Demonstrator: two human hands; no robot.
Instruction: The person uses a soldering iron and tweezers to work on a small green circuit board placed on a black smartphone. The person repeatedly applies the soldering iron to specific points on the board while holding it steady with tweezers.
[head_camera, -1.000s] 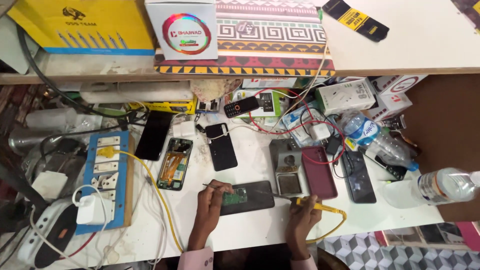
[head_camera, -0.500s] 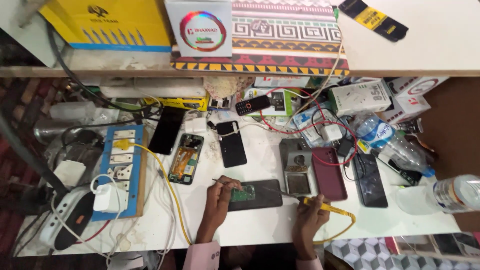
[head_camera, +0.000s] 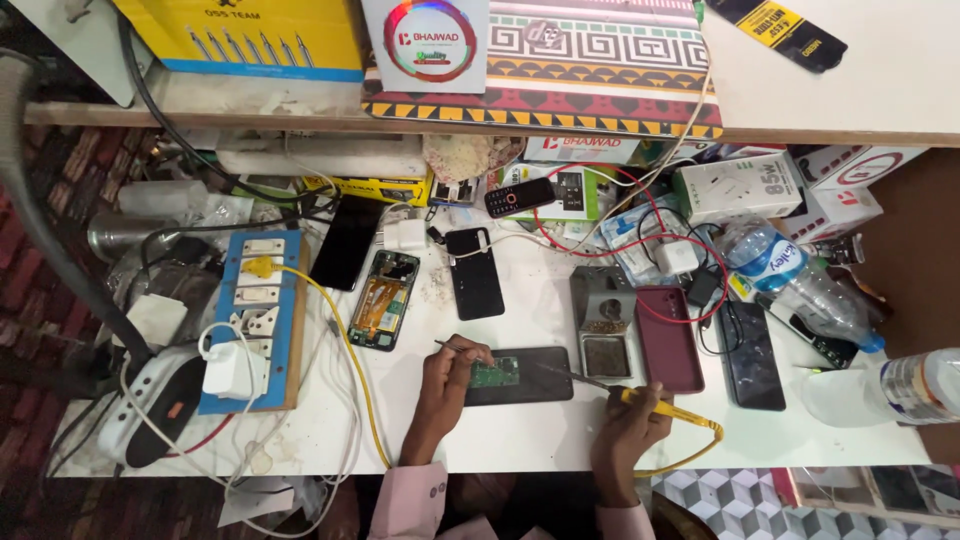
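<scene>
Right hand (head_camera: 628, 432) at 5 o'clock on the bench (head_camera: 520, 440), nearest the body. Fingers curled tight around the yellow handle of a soldering iron (head_camera: 610, 388); its dark shaft runs toward 10 o'clock and the tip ends near the small green circuit board (head_camera: 495, 373). Whether tip and board touch, cannot tell. A yellow cord (head_camera: 690, 450) loops from the handle back around the wrist.

Left hand (head_camera: 450, 375) at 6 o'clock, just left of the board. Fingers pinched closed on thin metal tweezers (head_camera: 452, 346), whose free end sticks out toward 9 o'clock. The fingertips rest at the board's left edge.

The green circuit board lies on a dark rectangular mat (head_camera: 525, 376), between the two hands.

Farther out, at 12 o'clock from the mat: a dark phone (head_camera: 474, 272) lying flat. At 10 o'clock, an opened phone (head_camera: 383, 299) showing its innards, and beyond it another black phone (head_camera: 346, 242). At 2 o'clock, a grey metal stand (head_camera: 604, 322) with a maroon phone case (head_camera: 668, 338) just beside it, then a black phone (head_camera: 753, 355).

At 9 o'clock, a blue switchboard (head_camera: 255, 320) with a white charger (head_camera: 228, 370) plugged in.

At 3 o'clock, two clear plastic bottles (head_camera: 800, 285) lying on their sides.

Farthest, a shelf (head_camera: 840, 130) with a patterned box (head_camera: 590, 60) on top.
</scene>
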